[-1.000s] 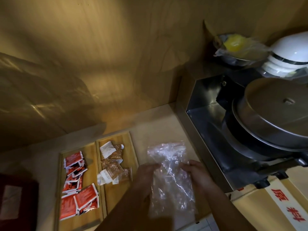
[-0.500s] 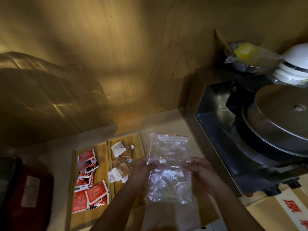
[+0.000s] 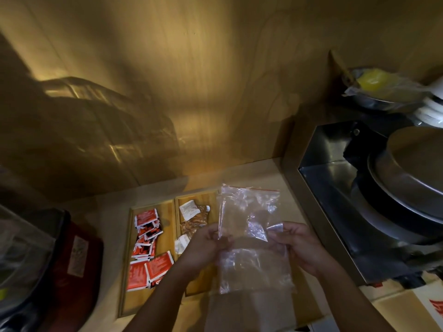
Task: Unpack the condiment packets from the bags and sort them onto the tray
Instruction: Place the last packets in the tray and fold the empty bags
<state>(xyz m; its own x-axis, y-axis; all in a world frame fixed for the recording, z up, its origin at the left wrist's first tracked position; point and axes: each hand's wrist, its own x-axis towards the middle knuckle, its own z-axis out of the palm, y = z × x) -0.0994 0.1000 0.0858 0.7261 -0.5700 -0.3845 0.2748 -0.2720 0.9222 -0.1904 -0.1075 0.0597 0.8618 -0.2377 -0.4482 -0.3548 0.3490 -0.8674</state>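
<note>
A clear zip bag [image 3: 249, 212] with a red seal strip is held upright above the counter, and it looks empty. My left hand [image 3: 203, 245] pinches its left edge and my right hand [image 3: 297, 245] pinches its right edge. Below and to the left lies a wooden tray [image 3: 172, 204] with two compartments. Its left compartment holds several red packets [image 3: 148, 248]. The right compartment holds brown and white packets [image 3: 191, 214], partly hidden by my left hand.
A wooden wall rises behind the counter. On the right stands a steel appliance [image 3: 335, 183] with a round lid [image 3: 412, 178]; behind it is a bowl with a yellow item in plastic [image 3: 374, 80]. A dark red container [image 3: 72, 259] sits at the left.
The bag has lifted and its top edge now stands straighter and higher. The view has shifted, so the tray and appliance sit farther right in frame.
</note>
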